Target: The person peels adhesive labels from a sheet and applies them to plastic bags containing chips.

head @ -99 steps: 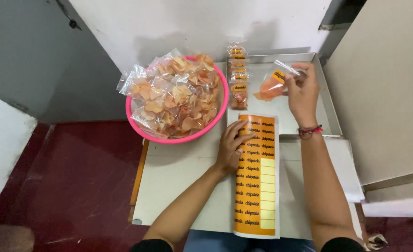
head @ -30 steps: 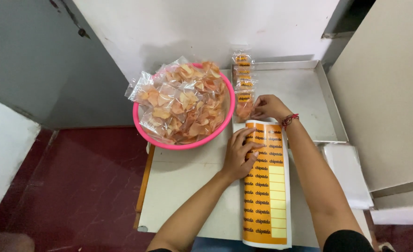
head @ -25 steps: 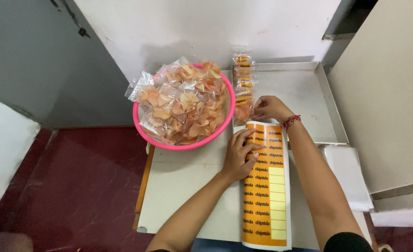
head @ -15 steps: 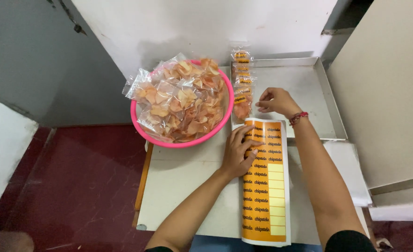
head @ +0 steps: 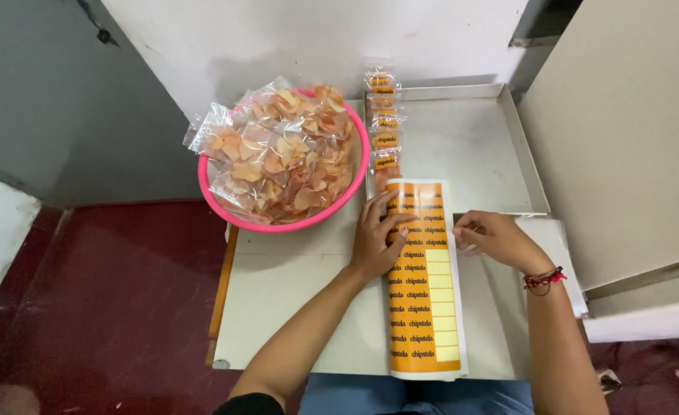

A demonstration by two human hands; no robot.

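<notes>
Both hands worked the orange sticker sheet [head: 424, 277]: the left hand [head: 375, 240] lay open to pin it on the desk [head: 293, 300], while the right hand [head: 493, 238] pinched at its right edge, fingers closed.

— What colours sit around the pink basin [head: 218, 201]?

— In it, clear bags of pale orange and peach chips [head: 282, 150]. To its right, a plain grey metal tray [head: 470, 146] and an orange label sheet [head: 424, 277] with dark lettering, its peeled spaces pale yellow, bordered white.

— And beneath the basin?

— A cream tabletop [head: 293, 307] over a dark red floor [head: 117, 307].

Left hand [head: 375, 238] flat (right hand [head: 493, 237] curled)
</notes>
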